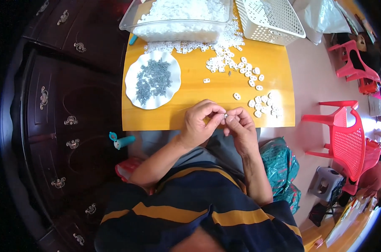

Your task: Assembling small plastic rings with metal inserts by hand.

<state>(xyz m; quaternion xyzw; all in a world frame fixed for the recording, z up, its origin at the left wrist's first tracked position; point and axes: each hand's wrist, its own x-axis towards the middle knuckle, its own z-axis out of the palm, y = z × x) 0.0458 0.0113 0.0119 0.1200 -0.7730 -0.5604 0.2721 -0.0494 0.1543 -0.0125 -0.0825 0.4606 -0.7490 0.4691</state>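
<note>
Dark drawers (pixel 52 109) stand left of a yellow wooden tabletop (pixel 199 94). Over its near edge, the left hand (pixel 201 122) and right hand (pixel 241 129) meet, fingertips of both pinching a small pale piece (pixel 225 115), mostly hidden. Beyond them, grey pins (pixel 152 80) lie in a scalloped white plate (pixel 131 82), with white two-holed pieces (pixel 248 70) scattered at right.

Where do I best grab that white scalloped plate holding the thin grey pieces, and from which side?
Grip the plate by its wavy rim, probably at the right: the thin grey pieces lie inward, leaving a white band to pinch. Come from the near right, where your left hand is closest.
</note>
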